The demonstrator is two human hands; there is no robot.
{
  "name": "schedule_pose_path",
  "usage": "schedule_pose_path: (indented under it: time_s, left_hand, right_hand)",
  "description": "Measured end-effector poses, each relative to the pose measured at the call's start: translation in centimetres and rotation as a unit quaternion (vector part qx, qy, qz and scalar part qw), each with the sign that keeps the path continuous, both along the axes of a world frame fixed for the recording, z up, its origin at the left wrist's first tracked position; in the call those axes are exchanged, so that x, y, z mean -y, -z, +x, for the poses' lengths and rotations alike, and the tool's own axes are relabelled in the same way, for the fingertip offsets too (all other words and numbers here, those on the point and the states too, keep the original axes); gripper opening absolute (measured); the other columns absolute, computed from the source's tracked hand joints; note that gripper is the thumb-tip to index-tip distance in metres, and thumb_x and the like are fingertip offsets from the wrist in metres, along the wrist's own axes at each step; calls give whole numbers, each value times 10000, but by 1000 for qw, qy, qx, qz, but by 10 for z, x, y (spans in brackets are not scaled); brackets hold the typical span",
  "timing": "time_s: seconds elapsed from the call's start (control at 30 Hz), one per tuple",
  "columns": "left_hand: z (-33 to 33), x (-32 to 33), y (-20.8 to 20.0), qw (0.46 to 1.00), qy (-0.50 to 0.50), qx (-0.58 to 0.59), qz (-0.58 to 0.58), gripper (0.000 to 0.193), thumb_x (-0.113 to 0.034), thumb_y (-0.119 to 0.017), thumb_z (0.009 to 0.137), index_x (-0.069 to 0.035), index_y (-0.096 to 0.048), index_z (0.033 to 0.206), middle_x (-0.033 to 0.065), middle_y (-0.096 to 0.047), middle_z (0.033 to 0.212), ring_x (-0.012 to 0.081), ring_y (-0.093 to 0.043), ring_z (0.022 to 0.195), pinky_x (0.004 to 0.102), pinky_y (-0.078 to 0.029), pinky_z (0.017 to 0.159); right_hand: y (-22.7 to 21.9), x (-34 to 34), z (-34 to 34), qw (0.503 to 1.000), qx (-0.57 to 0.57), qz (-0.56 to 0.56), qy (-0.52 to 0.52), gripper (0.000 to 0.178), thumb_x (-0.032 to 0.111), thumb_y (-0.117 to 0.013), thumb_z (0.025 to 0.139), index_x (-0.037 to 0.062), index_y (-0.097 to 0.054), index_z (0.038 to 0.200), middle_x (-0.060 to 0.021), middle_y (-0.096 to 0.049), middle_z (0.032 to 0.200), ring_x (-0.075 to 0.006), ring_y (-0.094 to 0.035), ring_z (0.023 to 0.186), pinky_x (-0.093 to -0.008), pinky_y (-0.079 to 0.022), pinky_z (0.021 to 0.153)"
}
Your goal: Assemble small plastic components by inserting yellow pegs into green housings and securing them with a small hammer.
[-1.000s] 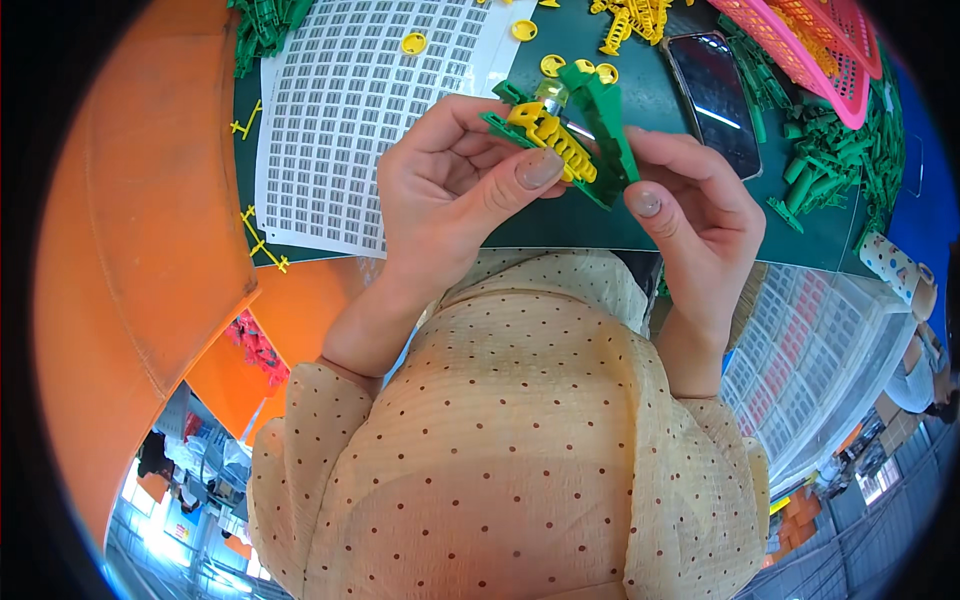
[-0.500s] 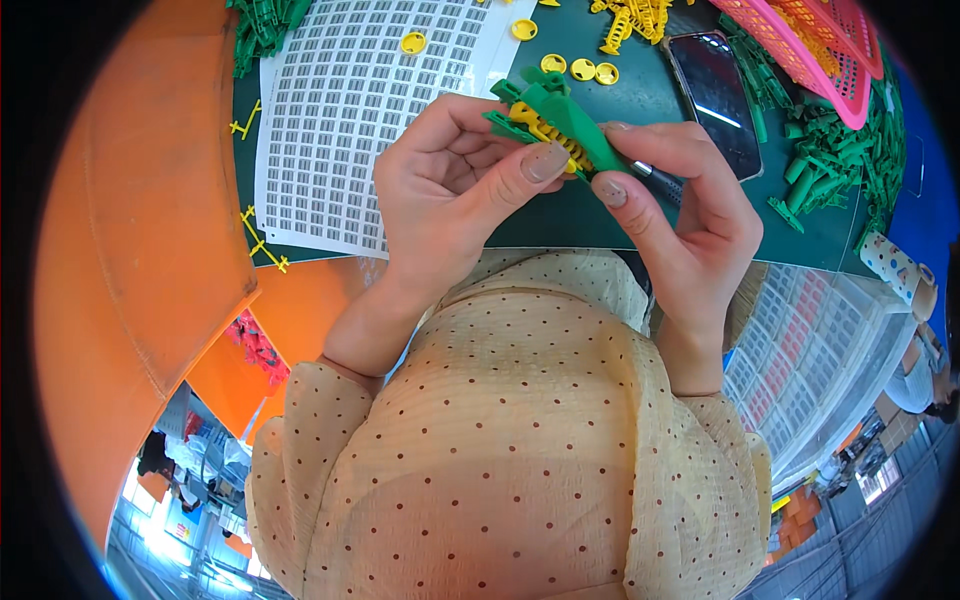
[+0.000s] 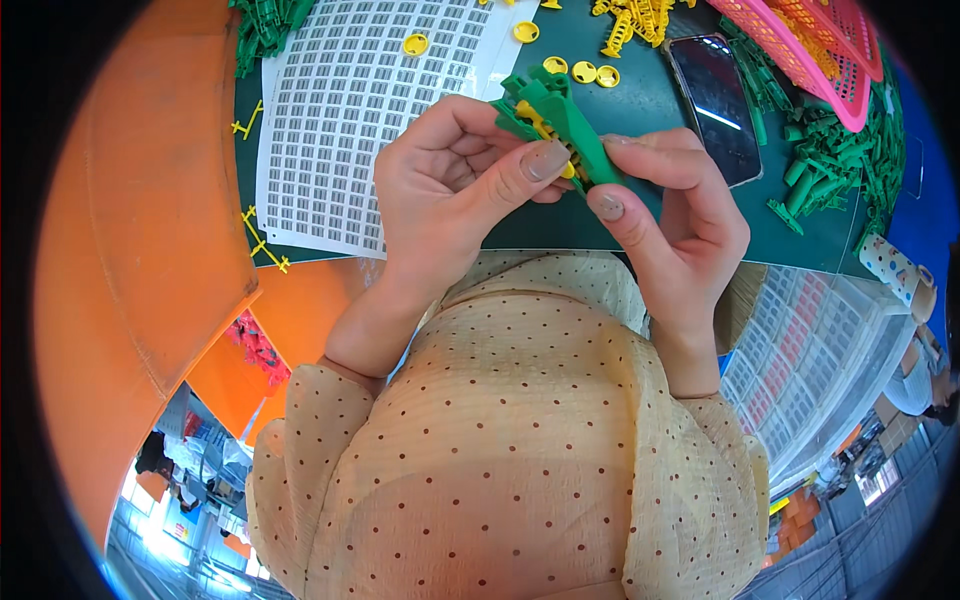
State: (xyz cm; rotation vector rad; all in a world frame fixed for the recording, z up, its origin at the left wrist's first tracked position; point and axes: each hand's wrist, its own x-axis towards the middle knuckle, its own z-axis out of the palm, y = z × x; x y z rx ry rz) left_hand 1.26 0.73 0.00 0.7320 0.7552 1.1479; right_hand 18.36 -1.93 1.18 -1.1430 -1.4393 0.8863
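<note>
Between my two hands, just above the table's near part, is a green plastic piece (image 3: pixel 575 125) with a yellow ribbed plastic part (image 3: pixel 535 119) set along its inside. My left hand (image 3: pixel 455 180) is closed on its left side, the thumb pressing near the yellow part and the other fingers curled behind. My right hand (image 3: pixel 680 200) pinches the lower right end of the green piece between thumb and forefinger. The fingertips cover part of where green and yellow meet. Several small yellow discs (image 3: pixel 584 72) lie on the table beyond.
A sheet of printed stickers (image 3: pixel 330 150) lies at left, with one yellow disc on it. A phone (image 3: pixel 718 105) rests at right, near a pink basket (image 3: pixel 850 100) and a heap of green parts (image 3: pixel 835 160). Yellow parts (image 3: pixel 640 20) lie at the back; thin yellow sprues (image 3: pixel 262 245) at the left edge.
The green piece has tilted more upright and its two sides look closer together around the yellow part. My right hand has shifted slightly left, and the dark pen-like tool beside it no longer shows.
</note>
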Motion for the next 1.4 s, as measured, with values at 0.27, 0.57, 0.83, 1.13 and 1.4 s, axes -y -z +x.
schedule_pose_path:
  time_s: [0.27, 0.57, 0.83, 1.13, 1.4]
  left_hand:
    - [-1, 4, -1, 1000, -30, -3, 7, 206, -2, -709, 826, 43, -565, 965, 143, -674, 905, 161, -674, 790, 269, -584, 695]
    - [4, 8, 1, 997, -42, -34, 50, 266, 21, -720, 804, 45, -554, 1011, 143, -667, 988, 163, -664, 894, 268, -572, 780]
    - [-1, 5, 4, 994, -9, -58, 87, 368, -44, -709, 823, 59, -546, 1136, 230, -651, 1067, 274, -655, 975, 362, -543, 847]
    - [-5, 7, 3, 972, -12, -96, 212, 361, 33, -703, 799, 31, -575, 1138, 136, -674, 1042, 201, -649, 988, 309, -529, 861]
    - [-5, 0, -10, 900, 48, -349, 255, 377, -3, -746, 728, -38, -634, 1087, 81, -680, 959, 191, -649, 790, 284, -517, 706]
  right_hand:
    - [1, 0, -6, 995, 87, 50, 11, 285, -7, -773, 694, 18, -647, 948, -104, -668, 910, -236, -619, 803, -318, -473, 717]
    - [9, -7, -10, 993, 75, 87, 12, 316, -32, -777, 667, 38, -599, 918, -82, -644, 872, -245, -600, 797, -327, -454, 708]
    - [-3, -7, -2, 999, 40, 7, -29, 293, 26, -793, 684, 30, -614, 916, -75, -612, 902, -226, -582, 851, -308, -464, 753]
    - [-3, 0, -3, 995, 79, -45, -40, 269, 94, -757, 754, 18, -630, 978, -76, -631, 849, -200, -620, 808, -304, -490, 728]
    - [-16, -12, 8, 990, 118, 59, -41, 339, 101, -731, 776, -15, -625, 1077, -132, -618, 1042, -246, -593, 989, -332, -464, 872]
